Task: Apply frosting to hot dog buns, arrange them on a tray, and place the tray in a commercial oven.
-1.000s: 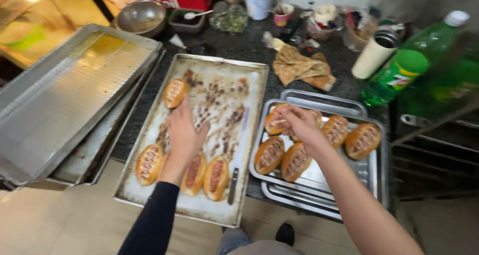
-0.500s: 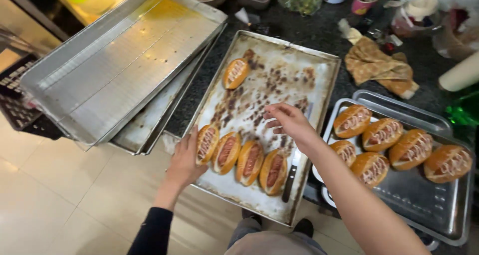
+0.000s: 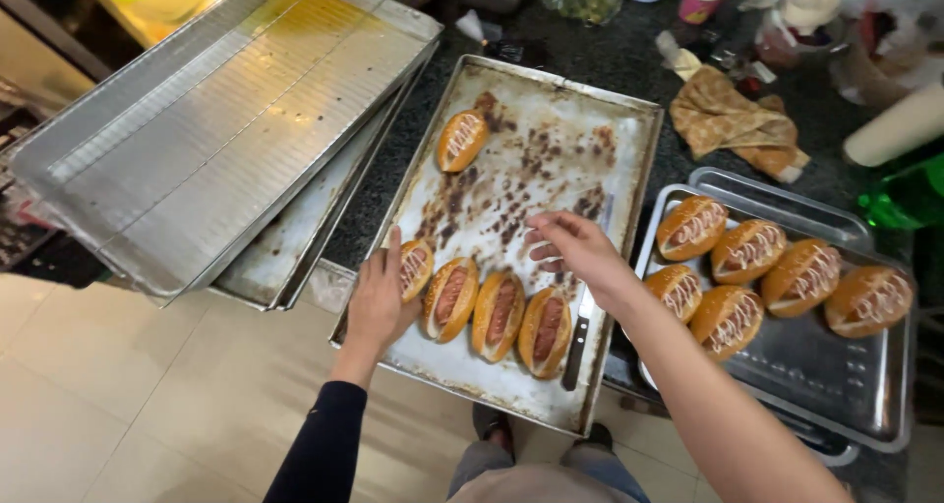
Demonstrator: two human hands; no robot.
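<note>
Four buns (image 3: 500, 313), left hand (image 3: 379, 301) touching leftmost

Dark speckled counter (image 3: 600, 65) carried a stained baking tray (image 3: 551, 139), stacked empty trays (image 3: 226, 119), a smaller steel tray (image 3: 865, 405), crumpled brown cloth (image 3: 733, 119), green bottle (image 3: 900, 196).

Stacked bare metal trays (image 3: 226, 119) fill the upper left of the frame. At the right a smaller steel tray (image 3: 865, 385) carries six sausage buns (image 3: 747, 250). A crumpled brown cloth (image 3: 733, 119) lies upper right, near a green bottle (image 3: 905, 196) and a pink cup (image 3: 698, 1).
</note>
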